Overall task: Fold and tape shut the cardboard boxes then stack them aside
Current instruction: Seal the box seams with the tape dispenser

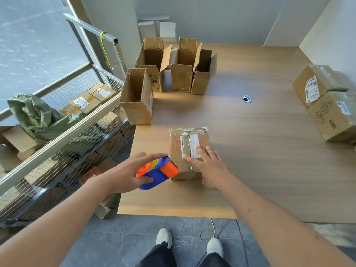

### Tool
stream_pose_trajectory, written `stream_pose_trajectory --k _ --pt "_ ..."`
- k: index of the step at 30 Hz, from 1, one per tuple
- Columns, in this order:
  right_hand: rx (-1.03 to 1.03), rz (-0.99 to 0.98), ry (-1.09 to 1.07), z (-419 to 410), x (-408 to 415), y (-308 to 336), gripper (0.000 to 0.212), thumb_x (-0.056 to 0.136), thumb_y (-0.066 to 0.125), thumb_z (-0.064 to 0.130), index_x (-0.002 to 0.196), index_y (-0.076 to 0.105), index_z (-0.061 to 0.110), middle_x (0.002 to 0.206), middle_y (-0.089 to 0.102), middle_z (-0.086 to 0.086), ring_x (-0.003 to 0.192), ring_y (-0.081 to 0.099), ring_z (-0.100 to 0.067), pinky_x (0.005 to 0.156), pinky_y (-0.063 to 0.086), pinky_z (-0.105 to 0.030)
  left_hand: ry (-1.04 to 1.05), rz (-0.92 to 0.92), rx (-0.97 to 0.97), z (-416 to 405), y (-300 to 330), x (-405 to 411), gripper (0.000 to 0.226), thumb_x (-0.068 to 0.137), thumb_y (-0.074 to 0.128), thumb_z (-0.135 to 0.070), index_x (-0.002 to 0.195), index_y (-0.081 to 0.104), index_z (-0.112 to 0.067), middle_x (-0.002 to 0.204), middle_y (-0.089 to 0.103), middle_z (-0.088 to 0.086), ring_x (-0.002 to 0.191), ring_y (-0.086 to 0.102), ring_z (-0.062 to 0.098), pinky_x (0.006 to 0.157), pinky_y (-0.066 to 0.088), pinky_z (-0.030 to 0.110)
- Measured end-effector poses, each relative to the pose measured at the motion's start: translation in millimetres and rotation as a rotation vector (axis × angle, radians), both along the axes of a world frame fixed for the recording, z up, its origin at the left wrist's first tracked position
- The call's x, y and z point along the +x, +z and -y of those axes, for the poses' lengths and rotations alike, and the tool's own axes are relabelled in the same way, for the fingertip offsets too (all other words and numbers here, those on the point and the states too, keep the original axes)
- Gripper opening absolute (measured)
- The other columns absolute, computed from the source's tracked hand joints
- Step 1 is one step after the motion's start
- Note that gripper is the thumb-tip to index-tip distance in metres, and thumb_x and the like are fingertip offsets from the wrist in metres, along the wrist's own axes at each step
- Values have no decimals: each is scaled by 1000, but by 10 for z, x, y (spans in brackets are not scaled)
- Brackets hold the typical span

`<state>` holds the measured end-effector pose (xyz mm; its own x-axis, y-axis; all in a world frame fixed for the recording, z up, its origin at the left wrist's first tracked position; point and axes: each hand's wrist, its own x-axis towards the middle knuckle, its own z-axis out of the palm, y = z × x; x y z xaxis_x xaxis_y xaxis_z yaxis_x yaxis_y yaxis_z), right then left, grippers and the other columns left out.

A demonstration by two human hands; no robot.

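I see my right hand (209, 168) spread flat, fingers straight, pressing on top of the closed box (187, 149) that sits near the front edge of the tabletop (260, 151). My left hand (127, 174) grips the blue and orange tape dispenser (158, 171), its toothed end touching the box's left side. Open boxes (165, 74) stand at the far left; two taped boxes (327, 105) sit stacked at the right edge.

Wooden table (250, 151): taped box (187, 151), open boxes (136, 97), sealed boxes (327, 105).
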<state>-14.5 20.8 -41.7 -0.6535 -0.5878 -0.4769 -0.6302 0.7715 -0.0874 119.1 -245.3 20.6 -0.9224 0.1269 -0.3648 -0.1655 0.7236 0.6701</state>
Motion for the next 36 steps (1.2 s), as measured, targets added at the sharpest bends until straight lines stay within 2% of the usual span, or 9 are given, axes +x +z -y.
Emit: stream_pose_trajectory --k 3,6,8,12,17,21,27,30,36 --pt "-219 84 -96 62 -17 76 80 96 52 14 156 19 56 171 10 4 158 6 -23 127 -1 -49 -9 4 14 -31 -5 -12 82 95 69 -19 145 28 -69 117 52 -11 106 55 15 97 47 46" --pt "-799 412 -385 135 42 226 39 100 62 35 136 60 48 137 62 15 130 54 -13 116 38 -43 -21 -5 14 -37 15 -12 83 94 71 -19 146 29 -67 120 53 -10 109 55 15 99 47 48" --pt "-963 628 -468 161 75 366 25 98 67 41 121 73 35 115 74 6 107 67 -17 97 54 -34 -28 -18 32 -45 38 -17 82 93 72 -19 147 30 -65 124 54 -11 113 55 15 101 46 49" --pt "-1004 805 -492 152 97 501 24 95 72 27 113 77 12 97 77 -1 88 70 -16 90 60 -37 -50 -39 53 -106 114 -43 82 93 72 -17 146 33 -65 123 53 -13 114 54 12 101 46 46" --pt "-1046 818 -487 64 99 505 7 86 81 18 93 80 20 79 76 -1 79 69 -17 81 61 -35 -98 -51 55 -175 158 -59 82 92 73 -18 145 34 -65 121 54 -11 113 54 16 100 46 46" --pt "-1056 834 -474 15 108 523 10 94 73 13 89 79 19 79 76 1 73 68 -11 74 57 -27 -121 -59 58 -237 181 -49 82 92 72 -18 145 33 -66 122 53 -11 114 53 14 100 45 43" --pt "-1010 940 -559 -56 120 546 34 108 49 30 99 78 14 90 74 -2 77 66 -15 79 56 -34 -129 -48 59 -293 227 -39 82 93 71 -17 146 32 -67 121 53 -11 113 53 14 100 45 43" --pt "-993 983 -568 -86 123 539 40 100 55 48 99 80 17 97 74 -4 81 65 -17 81 57 -35 -129 -33 66 -287 232 -29 82 93 70 -16 146 32 -67 120 53 -9 112 54 17 99 47 47" --pt "-1084 720 -583 -70 229 450 5 92 76 13 93 80 14 80 76 -4 73 66 -13 72 59 -28 -127 -4 117 -348 224 -15 79 97 68 -19 146 30 -69 117 55 -5 109 55 19 98 47 48"
